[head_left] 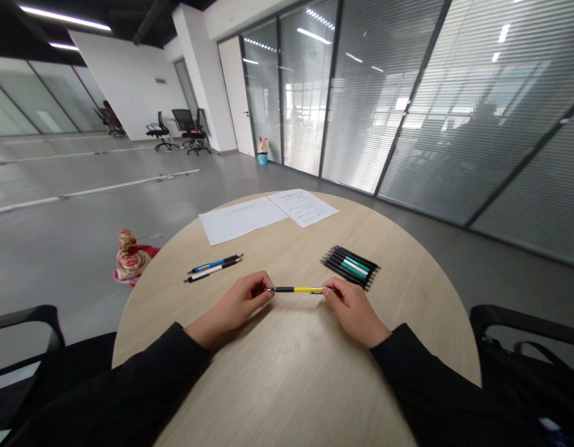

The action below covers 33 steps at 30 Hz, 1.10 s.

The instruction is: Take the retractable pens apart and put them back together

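Your left fingers point(261, 302) pinch the tip end of the yellow pen point(301, 290), and your right fingers point(332, 299) grip its other end. The pen spans 9 to 3 o'clock between them, over the tabletop point(277, 372). From it, the blue pen point(215, 264) and white pen point(213, 270) lie toward 10 o'clock, the pen row point(350, 267) at 2, the sheets point(242, 218) at 11 to 12.

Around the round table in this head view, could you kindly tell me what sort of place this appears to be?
It appears to be an office: black swivel chairs stand across the floor, glass partitions with blinds run along one side, and printed sheets lie on the round table.
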Each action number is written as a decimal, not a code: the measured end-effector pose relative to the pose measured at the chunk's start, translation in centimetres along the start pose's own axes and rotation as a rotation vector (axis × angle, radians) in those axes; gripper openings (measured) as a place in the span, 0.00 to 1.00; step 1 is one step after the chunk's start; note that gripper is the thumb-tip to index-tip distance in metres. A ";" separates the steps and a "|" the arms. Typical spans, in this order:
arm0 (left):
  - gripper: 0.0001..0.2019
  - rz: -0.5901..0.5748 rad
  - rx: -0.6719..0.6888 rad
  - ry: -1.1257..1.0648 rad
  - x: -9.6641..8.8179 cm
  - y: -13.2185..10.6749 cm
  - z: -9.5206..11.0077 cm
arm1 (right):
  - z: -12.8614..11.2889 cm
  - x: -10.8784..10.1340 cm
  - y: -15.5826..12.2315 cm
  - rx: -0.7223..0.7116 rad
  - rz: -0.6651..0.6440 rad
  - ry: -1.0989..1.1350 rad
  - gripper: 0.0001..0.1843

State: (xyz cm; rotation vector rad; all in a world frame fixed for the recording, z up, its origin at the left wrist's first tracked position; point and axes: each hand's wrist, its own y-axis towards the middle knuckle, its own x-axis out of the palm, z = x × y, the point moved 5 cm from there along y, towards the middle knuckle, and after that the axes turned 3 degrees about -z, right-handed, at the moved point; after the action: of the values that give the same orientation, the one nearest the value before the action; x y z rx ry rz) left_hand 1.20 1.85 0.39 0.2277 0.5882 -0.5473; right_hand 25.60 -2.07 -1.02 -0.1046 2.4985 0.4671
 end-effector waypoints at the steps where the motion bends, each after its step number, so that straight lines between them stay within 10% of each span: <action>1: 0.12 -0.012 -0.002 -0.005 0.1 0.0 0.0 | -0.1 -0.1 0.0 -0.002 0.007 0.004 0.13; 26: 0.23 -0.065 -0.161 -0.184 0.6 -0.3 0.5 | -0.6 -0.3 -0.1 -0.035 0.044 0.054 0.10; 33: 0.14 -0.048 -0.126 -0.256 0.6 -0.2 0.3 | -0.4 -0.2 -0.1 0.004 0.004 0.038 0.13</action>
State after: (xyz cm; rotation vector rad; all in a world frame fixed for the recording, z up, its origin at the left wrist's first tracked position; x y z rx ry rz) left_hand 1.62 1.33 0.29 0.0232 0.3784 -0.5738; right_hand 25.56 -2.26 -0.65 -0.1082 2.5369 0.4653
